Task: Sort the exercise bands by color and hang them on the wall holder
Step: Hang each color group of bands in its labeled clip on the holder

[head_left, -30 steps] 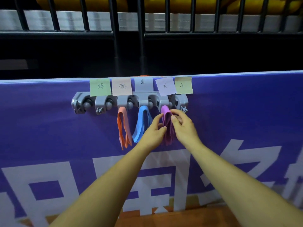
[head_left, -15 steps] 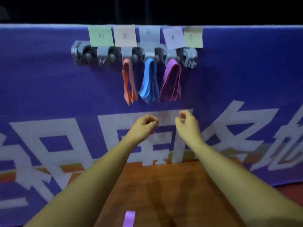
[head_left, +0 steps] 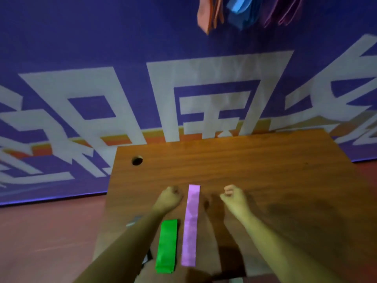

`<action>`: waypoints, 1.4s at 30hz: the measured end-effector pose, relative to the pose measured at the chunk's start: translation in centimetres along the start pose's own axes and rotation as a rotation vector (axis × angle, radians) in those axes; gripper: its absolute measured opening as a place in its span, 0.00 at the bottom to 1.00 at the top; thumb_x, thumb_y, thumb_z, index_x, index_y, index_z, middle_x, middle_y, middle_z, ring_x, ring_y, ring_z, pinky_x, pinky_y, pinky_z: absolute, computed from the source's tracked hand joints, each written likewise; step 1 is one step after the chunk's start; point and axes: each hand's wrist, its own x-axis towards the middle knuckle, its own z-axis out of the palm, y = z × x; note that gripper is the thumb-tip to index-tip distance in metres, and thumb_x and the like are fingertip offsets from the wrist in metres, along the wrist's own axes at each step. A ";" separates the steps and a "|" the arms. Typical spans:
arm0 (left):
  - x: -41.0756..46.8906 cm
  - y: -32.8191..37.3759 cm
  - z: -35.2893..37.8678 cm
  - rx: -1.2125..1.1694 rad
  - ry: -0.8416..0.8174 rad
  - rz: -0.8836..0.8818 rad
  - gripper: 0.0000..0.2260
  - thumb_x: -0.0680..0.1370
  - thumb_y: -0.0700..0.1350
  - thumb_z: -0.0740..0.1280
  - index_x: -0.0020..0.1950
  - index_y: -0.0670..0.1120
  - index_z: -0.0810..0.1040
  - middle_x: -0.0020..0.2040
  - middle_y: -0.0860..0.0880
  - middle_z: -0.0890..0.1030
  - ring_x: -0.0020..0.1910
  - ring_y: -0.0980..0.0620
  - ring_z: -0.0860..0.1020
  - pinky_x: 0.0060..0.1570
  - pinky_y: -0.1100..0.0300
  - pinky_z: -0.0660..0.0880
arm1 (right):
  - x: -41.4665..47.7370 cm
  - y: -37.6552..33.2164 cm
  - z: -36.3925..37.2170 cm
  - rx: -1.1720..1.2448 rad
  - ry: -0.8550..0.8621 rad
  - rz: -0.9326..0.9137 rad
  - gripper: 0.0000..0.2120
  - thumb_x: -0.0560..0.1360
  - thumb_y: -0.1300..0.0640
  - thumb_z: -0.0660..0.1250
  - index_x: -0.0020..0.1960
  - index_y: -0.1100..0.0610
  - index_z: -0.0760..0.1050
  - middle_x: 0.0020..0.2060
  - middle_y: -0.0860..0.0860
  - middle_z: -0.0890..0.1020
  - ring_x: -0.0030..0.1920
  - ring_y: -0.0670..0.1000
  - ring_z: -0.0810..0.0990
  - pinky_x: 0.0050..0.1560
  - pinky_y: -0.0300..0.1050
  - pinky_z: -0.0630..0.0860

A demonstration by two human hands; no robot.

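Looking down over a brown wooden table [head_left: 265,160], two bare forearms reach forward from the bottom edge. Nearest the viewer, a green band [head_left: 166,246] lies flat on the wood. Just to its right a longer lilac band [head_left: 191,225] lies parallel to it (close, with a thin strip of wood between them) and stretches away from the viewer. The left hand [head_left: 168,198] is just left of the lilac band's far end, fingers curled into a fist with nothing in it; whether it touches the table cannot be told. The right hand [head_left: 233,198] is level with it on the band's other side, a little further off, fingers likewise curled in and empty. Beyond the left hand, a small round hole [head_left: 137,160] pierces the tabletop near its far left corner. Behind the table stands a purple banner [head_left: 61,37] with large white characters. At the very top, the lower ends of three hanging bands show against it, side by side: an orange band [head_left: 208,15], a blue band [head_left: 240,11] and a dark purple band [head_left: 279,13].
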 end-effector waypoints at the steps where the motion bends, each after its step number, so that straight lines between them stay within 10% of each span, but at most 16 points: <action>1: -0.2 -1.2 0.8 -0.039 -0.022 -0.040 0.10 0.72 0.47 0.62 0.41 0.41 0.76 0.44 0.35 0.81 0.45 0.37 0.81 0.46 0.50 0.77 | -0.3 1.5 1.4 0.009 -0.025 0.050 0.12 0.70 0.70 0.71 0.48 0.60 0.73 0.42 0.58 0.77 0.45 0.54 0.77 0.41 0.41 0.70; 4: -0.4 -3.3 2.7 -0.011 -0.105 -0.077 0.18 0.75 0.51 0.58 0.57 0.42 0.78 0.58 0.40 0.80 0.58 0.41 0.79 0.51 0.58 0.73 | -0.8 4.4 4.6 -0.023 -0.093 0.146 0.13 0.68 0.70 0.73 0.46 0.59 0.73 0.41 0.57 0.78 0.44 0.53 0.77 0.35 0.32 0.70; 15: 3.0 -6.6 7.9 0.095 -0.084 -0.054 0.13 0.72 0.33 0.64 0.56 0.37 0.76 0.54 0.39 0.82 0.53 0.41 0.80 0.49 0.56 0.75 | -1.2 6.2 10.9 -0.219 -0.167 0.142 0.04 0.70 0.65 0.70 0.42 0.62 0.84 0.37 0.53 0.83 0.38 0.48 0.78 0.39 0.38 0.68; 24: 3.2 -7.6 10.5 -0.063 0.003 -0.030 0.08 0.73 0.32 0.62 0.48 0.39 0.79 0.49 0.37 0.80 0.49 0.37 0.80 0.46 0.50 0.72 | -1.8 7.6 12.5 0.213 -0.139 0.490 0.05 0.71 0.68 0.70 0.37 0.62 0.81 0.32 0.57 0.81 0.33 0.53 0.77 0.35 0.43 0.72; 31: 1.5 -6.0 8.5 -0.162 0.041 0.055 0.09 0.72 0.38 0.65 0.49 0.45 0.81 0.48 0.46 0.82 0.50 0.44 0.80 0.46 0.61 0.71 | -2.4 6.2 9.9 0.390 -0.165 0.340 0.04 0.74 0.66 0.70 0.47 0.60 0.81 0.38 0.52 0.83 0.38 0.45 0.79 0.35 0.31 0.73; 35: 0.3 -3.9 6.7 -0.343 0.052 0.140 0.09 0.71 0.36 0.67 0.46 0.49 0.79 0.37 0.54 0.80 0.35 0.66 0.77 0.42 0.65 0.71 | -2.3 3.8 7.5 0.381 -0.178 0.172 0.04 0.71 0.62 0.73 0.46 0.59 0.82 0.40 0.54 0.84 0.40 0.48 0.79 0.44 0.40 0.74; 42: -2.1 1.6 3.5 -0.459 0.109 0.391 0.04 0.73 0.40 0.69 0.46 0.46 0.81 0.41 0.47 0.81 0.39 0.57 0.77 0.44 0.65 0.73 | -2.4 -3.5 1.2 0.344 -0.212 -0.141 0.11 0.75 0.69 0.66 0.41 0.55 0.81 0.35 0.49 0.83 0.38 0.44 0.79 0.43 0.37 0.73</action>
